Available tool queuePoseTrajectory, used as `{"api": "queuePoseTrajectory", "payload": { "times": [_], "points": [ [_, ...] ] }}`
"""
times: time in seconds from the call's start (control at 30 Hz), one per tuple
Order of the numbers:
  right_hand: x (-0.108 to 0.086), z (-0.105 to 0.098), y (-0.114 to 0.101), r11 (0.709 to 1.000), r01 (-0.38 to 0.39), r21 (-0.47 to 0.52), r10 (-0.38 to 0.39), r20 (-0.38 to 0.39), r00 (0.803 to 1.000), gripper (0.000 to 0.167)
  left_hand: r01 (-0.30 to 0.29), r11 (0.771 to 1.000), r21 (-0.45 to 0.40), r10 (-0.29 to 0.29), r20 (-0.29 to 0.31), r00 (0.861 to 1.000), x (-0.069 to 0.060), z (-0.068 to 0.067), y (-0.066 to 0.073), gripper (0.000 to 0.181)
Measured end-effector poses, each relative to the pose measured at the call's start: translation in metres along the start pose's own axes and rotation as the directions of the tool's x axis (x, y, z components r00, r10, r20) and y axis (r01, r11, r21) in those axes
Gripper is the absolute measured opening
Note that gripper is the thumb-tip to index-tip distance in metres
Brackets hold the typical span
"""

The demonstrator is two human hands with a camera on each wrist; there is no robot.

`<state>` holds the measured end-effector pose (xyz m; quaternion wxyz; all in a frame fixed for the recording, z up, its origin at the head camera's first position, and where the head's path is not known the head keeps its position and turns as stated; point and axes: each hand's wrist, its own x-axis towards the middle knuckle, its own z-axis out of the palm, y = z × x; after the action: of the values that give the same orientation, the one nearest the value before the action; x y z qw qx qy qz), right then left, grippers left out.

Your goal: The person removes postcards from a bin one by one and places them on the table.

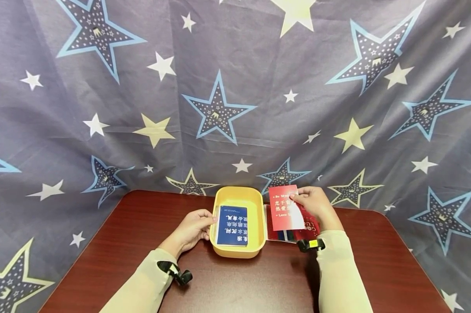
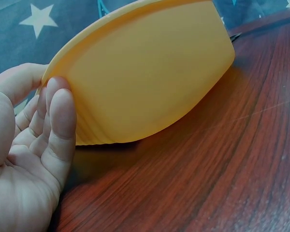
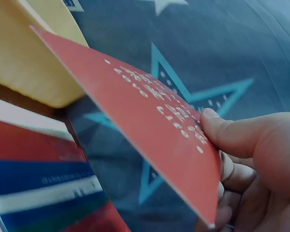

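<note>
A yellow bin [image 1: 238, 253] stands on the table with a blue card [image 1: 232, 226] with white writing lying in it. My left hand [image 1: 194, 229] grips the bin's left rim, thumb over the edge; in the left wrist view the fingers of that hand [image 2: 36, 130] lie against the outer wall of the bin [image 2: 145, 72]. My right hand [image 1: 316, 205] pinches a red card [image 1: 284, 217] by its upper right edge, raised just right of the bin. The right wrist view shows the thumb of the right hand [image 3: 246, 159] on the printed face of the red card [image 3: 135, 121].
Right of the bin, several overlapping cards in red, blue and white [image 1: 286, 235] lie on the table, partly hidden by the raised card. The brown table [image 1: 220, 287] ends at a star-patterned cloth [image 1: 204, 161] behind.
</note>
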<state>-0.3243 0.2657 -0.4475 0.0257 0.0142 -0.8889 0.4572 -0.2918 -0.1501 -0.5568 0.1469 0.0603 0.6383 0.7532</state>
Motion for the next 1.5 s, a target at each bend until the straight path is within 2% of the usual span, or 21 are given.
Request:
{"api": "queuePoseTrajectory", "payload": {
  "times": [0.17, 0.27, 0.5, 0.73, 0.9, 1.03, 1.13, 1.27, 1.37, 1.5],
  "points": [
    [-0.002, -0.018, 0.016, 0.997, -0.046, -0.061, 0.041, -0.074, 0.996, 0.037, -0.001, 1.000, 0.006, 0.001, -0.007, 1.000, 0.001, 0.000, -0.001, 0.012],
    [-0.003, -0.029, 0.029, 0.992, -0.099, -0.083, 0.090, -0.111, 0.990, 0.040, -0.004, 1.000, 0.002, 0.004, -0.006, 1.000, 0.002, 0.000, -0.001, 0.012],
    [-0.004, -0.040, 0.060, 0.977, -0.193, -0.089, 0.180, -0.131, 0.975, 0.045, -0.003, 1.000, -0.002, 0.003, -0.002, 1.000, 0.002, 0.000, -0.001, 0.012],
    [0.002, -0.032, 0.082, 0.969, -0.218, -0.116, 0.210, -0.080, 0.975, 0.042, -0.006, 1.000, -0.003, 0.006, 0.004, 1.000, 0.002, 0.000, -0.001, 0.012],
    [0.006, -0.024, 0.089, 0.959, -0.190, -0.210, 0.179, -0.073, 0.981, 0.037, -0.009, 1.000, -0.009, 0.010, 0.005, 1.000, 0.001, 0.001, 0.000, 0.012],
    [0.006, -0.018, 0.088, 0.932, -0.171, -0.319, 0.156, -0.073, 0.985, 0.032, -0.011, 1.000, -0.013, 0.011, 0.006, 1.000, 0.000, 0.001, 0.000, 0.012],
    [0.008, -0.016, 0.092, 0.910, -0.189, -0.369, 0.175, -0.072, 0.982, 0.031, -0.009, 1.000, -0.014, 0.009, 0.006, 1.000, 0.000, 0.001, 0.001, 0.012],
    [0.024, -0.013, 0.115, 0.893, -0.220, -0.393, 0.195, -0.103, 0.975, 0.030, -0.008, 1.000, -0.016, 0.008, 0.008, 1.000, 0.000, 0.001, 0.001, 0.012],
    [0.036, -0.012, 0.138, 0.893, -0.228, -0.388, 0.198, -0.115, 0.973, 0.032, -0.008, 1.000, -0.016, 0.008, 0.008, 1.000, 0.000, 0.001, 0.001, 0.012],
    [0.041, -0.012, 0.148, 0.888, -0.233, -0.396, 0.202, -0.118, 0.972, 0.039, -0.007, 1.000, -0.011, 0.007, 0.004, 1.000, 0.000, 0.002, 0.000, 0.011]
  ]
}}
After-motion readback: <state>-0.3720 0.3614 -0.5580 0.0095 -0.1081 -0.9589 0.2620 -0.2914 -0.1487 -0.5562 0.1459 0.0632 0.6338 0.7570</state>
